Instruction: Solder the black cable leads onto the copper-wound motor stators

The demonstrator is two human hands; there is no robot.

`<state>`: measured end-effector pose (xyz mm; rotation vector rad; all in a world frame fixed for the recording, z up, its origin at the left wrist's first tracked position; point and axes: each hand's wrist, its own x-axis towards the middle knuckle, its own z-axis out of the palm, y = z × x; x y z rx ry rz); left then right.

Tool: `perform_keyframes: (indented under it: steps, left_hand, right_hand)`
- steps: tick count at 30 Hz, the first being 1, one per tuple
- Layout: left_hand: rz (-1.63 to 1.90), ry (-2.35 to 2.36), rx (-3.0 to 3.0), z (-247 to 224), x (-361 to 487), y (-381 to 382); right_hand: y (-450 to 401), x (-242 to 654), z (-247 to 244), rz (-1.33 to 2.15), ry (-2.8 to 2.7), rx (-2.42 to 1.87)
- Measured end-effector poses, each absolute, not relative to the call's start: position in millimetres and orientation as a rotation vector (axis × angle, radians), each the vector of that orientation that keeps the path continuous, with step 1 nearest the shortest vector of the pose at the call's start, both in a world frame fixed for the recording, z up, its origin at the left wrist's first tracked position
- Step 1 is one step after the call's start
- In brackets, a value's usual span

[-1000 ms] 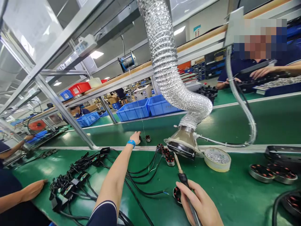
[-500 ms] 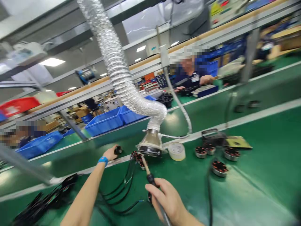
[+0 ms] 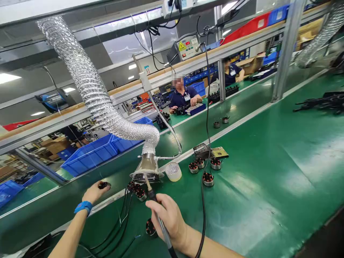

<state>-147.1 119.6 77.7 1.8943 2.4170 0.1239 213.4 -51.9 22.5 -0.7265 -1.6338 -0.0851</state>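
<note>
My left hand (image 3: 93,193), with a blue band at the wrist, grips a small round motor part (image 3: 104,185) over the strip beyond the bench's pale edge. In my right hand (image 3: 168,218) is a soldering iron (image 3: 152,193), its tip pointing up and away, close under the fume hood (image 3: 146,168). Several round coil parts with black cables (image 3: 125,215) lie between my hands, one of them (image 3: 141,194) just left of the iron. Another coil part (image 3: 151,227) is beside my right hand, partly hidden by it.
Right of the hood stands a round white tub (image 3: 173,171). Further right are several coil parts (image 3: 208,179), a metal stand (image 3: 202,151) and a yellow sponge tray (image 3: 219,152). A black cable (image 3: 203,200) hangs down in front. Blue bins (image 3: 88,154) and two people are beyond the bench.
The view has swung to the right and is sharper, so the hood and parts appear further left. My left hand still holds the round part and my right hand the iron.
</note>
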Motion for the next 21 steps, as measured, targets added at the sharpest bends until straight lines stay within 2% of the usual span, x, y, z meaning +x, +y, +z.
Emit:
perform_keyframes:
  steps: [6,10,15,21]
  left_hand:
    - [0.323,2.389,1.999,141,-125,28]
    - [0.465,2.292,2.032,158,-87,-43]
    - [0.538,1.898,2.099,135,-7,-95]
    - [0.306,1.507,2.249,80,108,-89]
  right_hand:
    - [-59,223,45,-0.100,-1.503,-0.703]
    - [-60,223,59,-0.072,-1.473,-0.632]
    - [-55,217,90,-0.026,-1.502,-0.593]
    - [-49,240,139,-0.046,-1.582,-0.593]
